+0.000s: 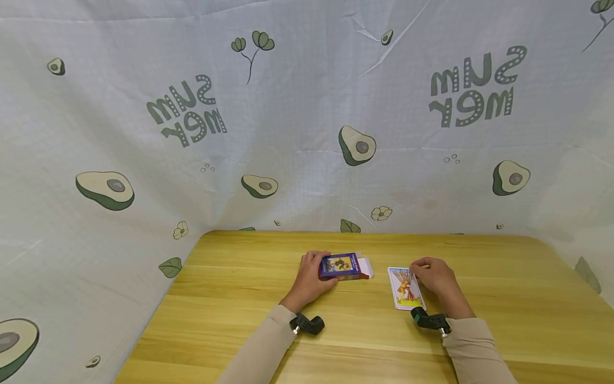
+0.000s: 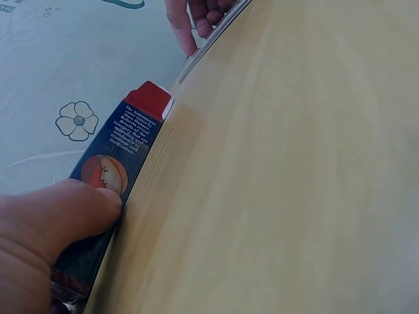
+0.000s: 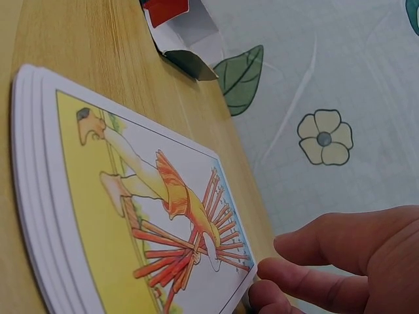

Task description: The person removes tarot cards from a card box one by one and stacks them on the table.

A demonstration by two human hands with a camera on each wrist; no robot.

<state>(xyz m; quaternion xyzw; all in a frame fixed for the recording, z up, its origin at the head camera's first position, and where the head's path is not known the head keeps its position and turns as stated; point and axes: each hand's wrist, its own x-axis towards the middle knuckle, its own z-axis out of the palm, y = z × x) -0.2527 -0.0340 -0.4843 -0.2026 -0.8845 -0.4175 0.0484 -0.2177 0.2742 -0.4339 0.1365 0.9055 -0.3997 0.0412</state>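
Note:
On the wooden table, my left hand (image 1: 309, 280) grips a blue card box (image 1: 339, 265), thumb along its near side and fingers around the back. The box lies flat, its flap end open to the right. In the left wrist view the thumb presses the printed side of the card box (image 2: 131, 140). To its right lies a stack of illustrated cards (image 1: 405, 289), face up, the top one showing a figure with a bundle of staffs. My right hand (image 1: 436, 277) has loosely bent fingers, with fingertips right at the far right corner of the card stack (image 3: 150, 196).
The table (image 1: 230, 298) meets a pale curtain (image 1: 297, 106) printed with avocados and leaves at its back edge. Black wrist cameras (image 1: 309, 324) sit on both wrists, the right one close to the near edge of the stack.

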